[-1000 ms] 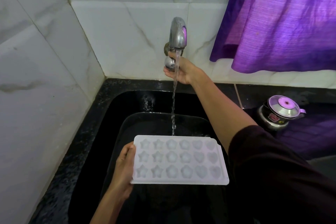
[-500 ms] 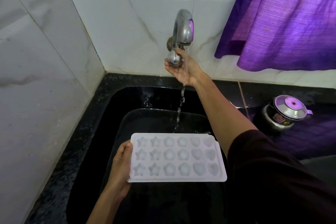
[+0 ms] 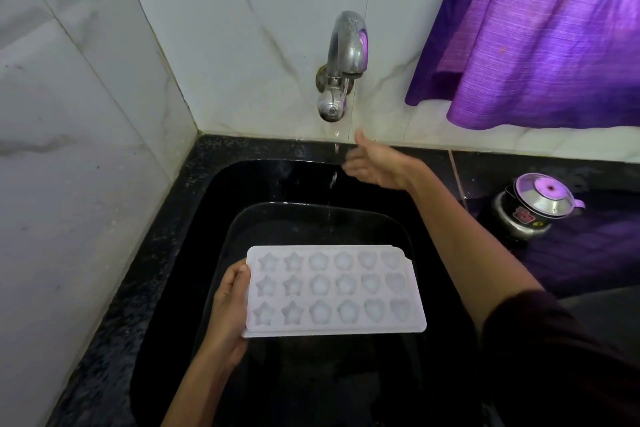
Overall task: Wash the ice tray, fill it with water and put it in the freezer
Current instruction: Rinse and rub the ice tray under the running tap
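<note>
Judging by the thin dribble from the tap point(image 3: 343, 62), the ice tray point(image 3: 332, 291) is being gripped level over the sink point(image 3: 194, 253) by the left hand point(image 3: 228, 305), right hand point(image 3: 372, 165) loose and empty, with the freezer trip not yet done.

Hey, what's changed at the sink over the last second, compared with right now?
The right hand let go of the tap knob and dropped away below it, fingers now relaxed and holding nothing. The steady stream has thinned to a few falling drops. The left hand grips the ice tray by its short end as before, level over the black sink.
</note>
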`<state>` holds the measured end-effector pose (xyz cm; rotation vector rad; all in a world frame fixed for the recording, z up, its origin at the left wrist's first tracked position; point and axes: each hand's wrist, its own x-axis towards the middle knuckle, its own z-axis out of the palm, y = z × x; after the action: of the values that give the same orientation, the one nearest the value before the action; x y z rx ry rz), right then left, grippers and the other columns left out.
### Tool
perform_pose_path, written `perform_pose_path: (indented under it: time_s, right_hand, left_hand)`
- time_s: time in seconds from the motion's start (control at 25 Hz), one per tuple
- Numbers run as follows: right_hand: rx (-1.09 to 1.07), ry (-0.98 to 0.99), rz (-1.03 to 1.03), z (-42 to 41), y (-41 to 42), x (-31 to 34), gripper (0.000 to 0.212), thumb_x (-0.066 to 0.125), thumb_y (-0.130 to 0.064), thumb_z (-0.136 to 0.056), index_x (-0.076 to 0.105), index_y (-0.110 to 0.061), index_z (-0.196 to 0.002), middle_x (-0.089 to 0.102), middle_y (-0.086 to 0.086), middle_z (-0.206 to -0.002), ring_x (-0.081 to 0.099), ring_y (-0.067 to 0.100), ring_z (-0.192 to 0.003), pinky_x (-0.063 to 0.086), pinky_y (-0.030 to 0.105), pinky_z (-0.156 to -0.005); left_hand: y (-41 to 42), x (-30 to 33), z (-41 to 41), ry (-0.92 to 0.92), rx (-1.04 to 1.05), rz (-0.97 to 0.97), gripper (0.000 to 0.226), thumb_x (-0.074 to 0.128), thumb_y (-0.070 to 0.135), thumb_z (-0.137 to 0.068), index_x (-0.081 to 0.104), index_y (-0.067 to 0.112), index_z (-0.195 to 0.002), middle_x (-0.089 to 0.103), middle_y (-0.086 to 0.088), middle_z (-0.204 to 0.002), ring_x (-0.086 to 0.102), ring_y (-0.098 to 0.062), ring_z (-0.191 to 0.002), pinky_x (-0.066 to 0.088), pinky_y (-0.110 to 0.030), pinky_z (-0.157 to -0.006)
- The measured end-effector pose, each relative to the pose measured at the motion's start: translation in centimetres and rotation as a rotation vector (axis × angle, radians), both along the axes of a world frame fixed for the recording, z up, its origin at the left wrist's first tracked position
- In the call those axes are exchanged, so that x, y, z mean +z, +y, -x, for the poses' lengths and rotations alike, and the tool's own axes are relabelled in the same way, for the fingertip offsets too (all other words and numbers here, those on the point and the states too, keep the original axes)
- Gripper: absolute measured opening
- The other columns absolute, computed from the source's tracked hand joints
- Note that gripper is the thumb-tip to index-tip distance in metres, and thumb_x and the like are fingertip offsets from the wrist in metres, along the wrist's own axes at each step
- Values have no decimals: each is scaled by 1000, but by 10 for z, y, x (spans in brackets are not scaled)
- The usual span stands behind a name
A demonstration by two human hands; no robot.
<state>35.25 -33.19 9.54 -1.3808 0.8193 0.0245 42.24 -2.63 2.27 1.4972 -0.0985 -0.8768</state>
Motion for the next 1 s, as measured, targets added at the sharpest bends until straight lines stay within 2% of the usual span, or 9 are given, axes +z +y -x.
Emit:
perform_pose_path:
  time_s: [0.08,0.12,0.2,0.24,0.32,0.36,0.56,0.8,1.0]
  right_hand:
    - [-76,145,176,46,19,-14,65,31,-53,-97,50,1,-127,58,17,-128,54,28,-119,47,32,-94]
    - [-118,181,220,72,31,-24,61,34,-50,-98,56,3,-119,61,20,-122,55,33,-118,49,37,-94]
    - [-154,212,206,122,61,-43,61,36,-43,-99,50,11,-123,55,29,-127,47,44,-125,40,53,-105]
    - [-154,194,162,144,79,-47,58,36,-42,-99,50,8,-126,57,26,-126,49,41,-124,41,52,-105]
    - [-152,101,54,173,109,-50,46,37,-42,-99,58,-8,-122,71,7,-111,65,22,-110,55,35,-90]
    - [-159,63,32,180,119,-50,40,38,-41,-99,61,-13,-118,73,0,-107,68,16,-103,56,28,-83]
    - [-286,-126,62,191,147,-40,28,40,-27,-101,65,-15,-103,75,-3,-97,71,14,-91,56,20,-67]
    - [-342,-111,158,219,172,-29,35,35,-30,-102,66,-14,-106,73,3,-105,69,18,-98,56,31,-80]
    - [-423,-46,187,245,192,-33,34,36,-29,-102,68,-17,-105,72,6,-107,68,19,-100,55,35,-88]
  left_hand:
    - [3,1,1,-12,5,-1,18,43,35,-99,61,32,-101,73,5,-93,72,-17,-80,55,-30,-54]
    - [6,3,2,-19,9,1,19,43,35,-99,61,33,-100,73,5,-93,72,-16,-80,55,-30,-54]
    - [8,6,5,-37,14,10,19,42,34,-99,60,32,-100,72,4,-95,71,-16,-81,55,-30,-54]
    - [8,9,7,-44,15,17,18,41,34,-100,60,32,-101,71,3,-97,71,-17,-82,55,-30,-55]
    - [10,15,12,-51,18,41,18,41,33,-100,58,30,-101,70,0,-99,70,-19,-85,55,-32,-58]
    - [10,18,15,-55,15,53,18,41,32,-100,58,29,-101,70,0,-100,69,-20,-85,55,-32,-58]
    - [14,34,30,-103,-25,87,18,40,34,-100,57,28,-106,68,3,-98,68,-16,-83,55,-28,-54]
    - [25,40,46,-134,-71,98,18,41,33,-100,56,27,-108,67,4,-97,66,-16,-83,52,-30,-56]
    - [29,33,63,-102,-126,77,15,43,33,-100,57,31,-99,67,4,-95,65,-16,-81,51,-32,-58]
